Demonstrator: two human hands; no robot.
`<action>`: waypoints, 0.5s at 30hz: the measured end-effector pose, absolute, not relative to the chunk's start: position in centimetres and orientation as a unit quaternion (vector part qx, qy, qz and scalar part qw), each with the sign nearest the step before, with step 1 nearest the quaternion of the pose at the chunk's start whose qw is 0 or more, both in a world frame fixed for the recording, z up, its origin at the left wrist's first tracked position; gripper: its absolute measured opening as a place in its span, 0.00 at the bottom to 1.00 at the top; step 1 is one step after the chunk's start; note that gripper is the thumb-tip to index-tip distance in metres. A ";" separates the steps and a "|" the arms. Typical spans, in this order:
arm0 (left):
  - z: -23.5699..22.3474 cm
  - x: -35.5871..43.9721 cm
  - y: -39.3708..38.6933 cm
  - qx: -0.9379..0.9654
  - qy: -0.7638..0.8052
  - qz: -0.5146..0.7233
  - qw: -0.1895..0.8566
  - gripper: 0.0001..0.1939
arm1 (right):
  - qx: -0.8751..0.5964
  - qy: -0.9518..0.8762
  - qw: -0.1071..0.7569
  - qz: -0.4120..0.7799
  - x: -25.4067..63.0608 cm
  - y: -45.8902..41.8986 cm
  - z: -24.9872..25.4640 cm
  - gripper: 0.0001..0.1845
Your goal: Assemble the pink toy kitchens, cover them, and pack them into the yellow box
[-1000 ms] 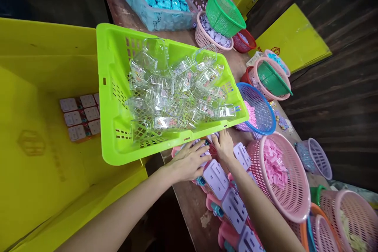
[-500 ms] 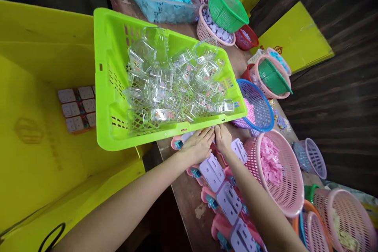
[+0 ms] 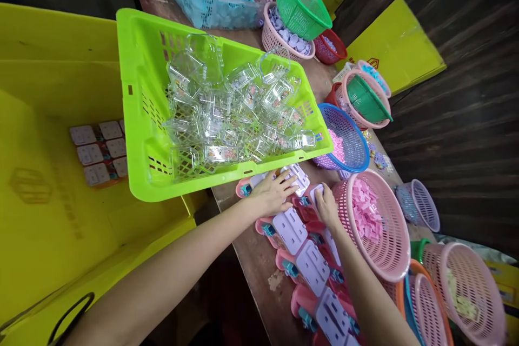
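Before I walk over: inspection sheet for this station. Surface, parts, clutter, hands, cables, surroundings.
Surface: brown table, pale worn patch near the edge.
Parts: purple panels on pink bases, lined up in rows.
Clutter: bright green crate of clear plastic pieces beyond the hands, its support hidden; blue basket and large pink basket, both with pink pieces, close by.
Hands: left hand spread over the panels; right hand on another purple panel, grip unclear.
Cables: black cord-like loop by the left forearm; source not visible.
Surroundings: open yellow carton at left, packed items inside; dark wall at right.
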State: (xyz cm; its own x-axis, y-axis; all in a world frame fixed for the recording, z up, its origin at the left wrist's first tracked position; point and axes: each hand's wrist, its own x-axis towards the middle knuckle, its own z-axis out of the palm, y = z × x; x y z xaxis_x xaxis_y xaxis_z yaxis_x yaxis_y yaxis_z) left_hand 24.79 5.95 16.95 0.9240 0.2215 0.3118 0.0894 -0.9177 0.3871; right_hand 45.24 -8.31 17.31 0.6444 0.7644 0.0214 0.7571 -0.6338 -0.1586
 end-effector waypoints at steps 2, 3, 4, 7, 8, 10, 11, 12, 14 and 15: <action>16.8 25.1 6.2 0.965 0.058 0.175 0.187 0.25 | -0.907 -0.414 0.070 0.040 44.1 -8.9 16.7 0.31; 16.7 25.1 6.3 0.965 0.052 0.175 0.189 0.26 | -0.907 -0.414 0.067 0.048 43.5 -9.1 16.5 0.30; 16.7 25.0 6.3 0.965 0.047 0.174 0.193 0.26 | -0.905 -0.417 0.066 0.055 43.0 -9.3 16.4 0.29; 16.6 24.7 6.2 0.963 0.036 0.169 0.205 0.27 | -0.891 -0.443 0.064 0.081 42.0 -9.4 16.9 0.27; 16.6 24.6 6.2 0.963 0.033 0.166 0.209 0.27 | -0.886 -0.450 0.067 0.088 41.8 -9.4 17.3 0.27; 16.9 24.7 6.2 0.963 0.034 0.155 0.216 0.25 | -0.885 -0.450 0.091 0.075 40.7 -9.8 18.4 0.27; 17.2 24.9 6.3 0.964 0.038 0.147 0.219 0.23 | -0.886 -0.447 0.115 0.053 39.7 -10.4 19.0 0.28; 17.5 25.2 6.5 0.964 0.043 0.140 0.222 0.21 | -0.882 -0.448 0.144 0.025 38.3 -11.2 19.7 0.28; 18.0 26.2 6.8 0.963 0.054 0.134 0.227 0.19 | -0.863 -0.465 0.196 -0.020 34.2 -13.6 20.9 0.27; 18.2 26.8 7.0 0.962 0.057 0.135 0.230 0.20 | -0.852 -0.480 0.208 -0.025 31.7 -15.1 21.4 0.25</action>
State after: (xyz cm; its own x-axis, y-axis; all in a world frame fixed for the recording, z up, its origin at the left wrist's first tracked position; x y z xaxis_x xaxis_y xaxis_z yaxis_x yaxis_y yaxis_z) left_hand 26.78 7.05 18.16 0.9571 0.1721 0.2333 0.0481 -0.8880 0.4574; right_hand 31.65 -15.09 21.45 0.5372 0.8078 0.2425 0.8285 -0.4515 -0.3313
